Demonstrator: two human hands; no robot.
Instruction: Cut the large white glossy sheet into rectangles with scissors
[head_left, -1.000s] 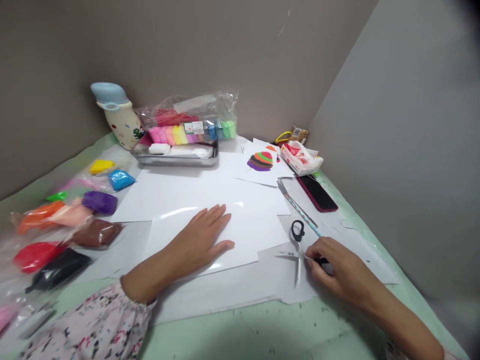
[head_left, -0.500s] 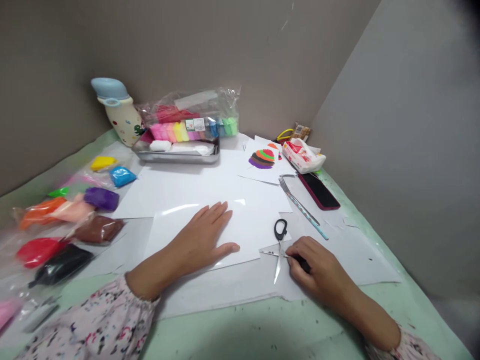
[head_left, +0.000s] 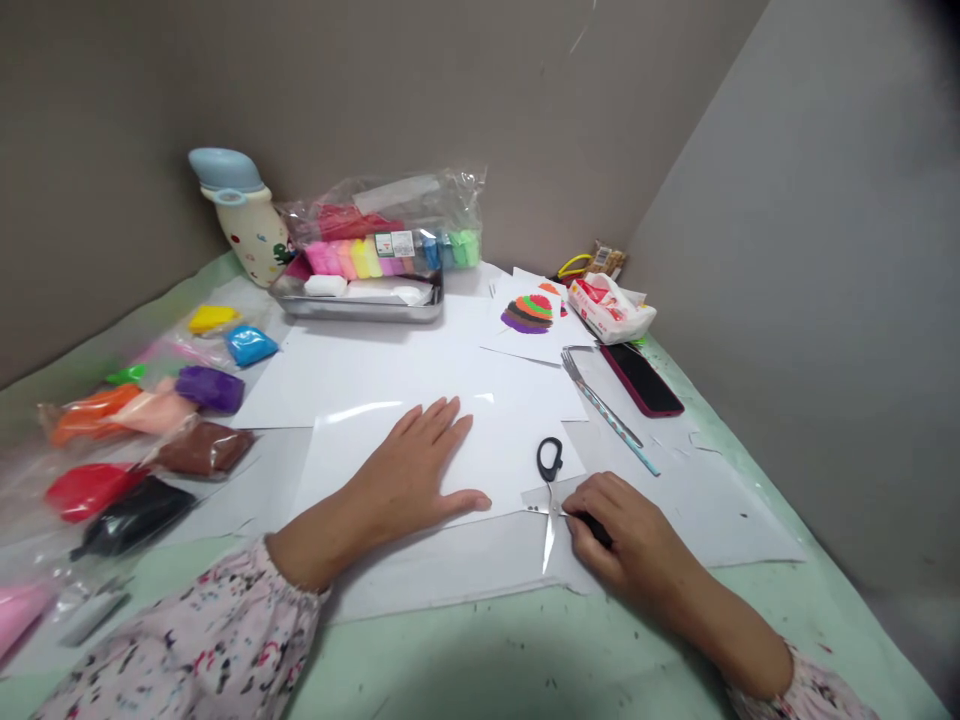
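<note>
One handle of the spread scissors (head_left: 554, 508), at the right end of the sheet (head_left: 341, 455), lies under the right hand (head_left: 630, 525), fingers curled round it; on the sheet, the left hand (head_left: 405, 470) presses flat, fingers slightly parted; positioning seems underway, calling for blades clear of that thumb

Right hand (head_left: 626, 535) has shifted left, dragging the open scissors (head_left: 553, 507) along. Their free black loop (head_left: 539, 460) now overlaps the right part of the white sheet (head_left: 502, 450); was right of it. Light-blue patterned stick (head_left: 637, 450) now clear of that hand. Left hand (head_left: 416, 470): thumb spread wider.
</note>
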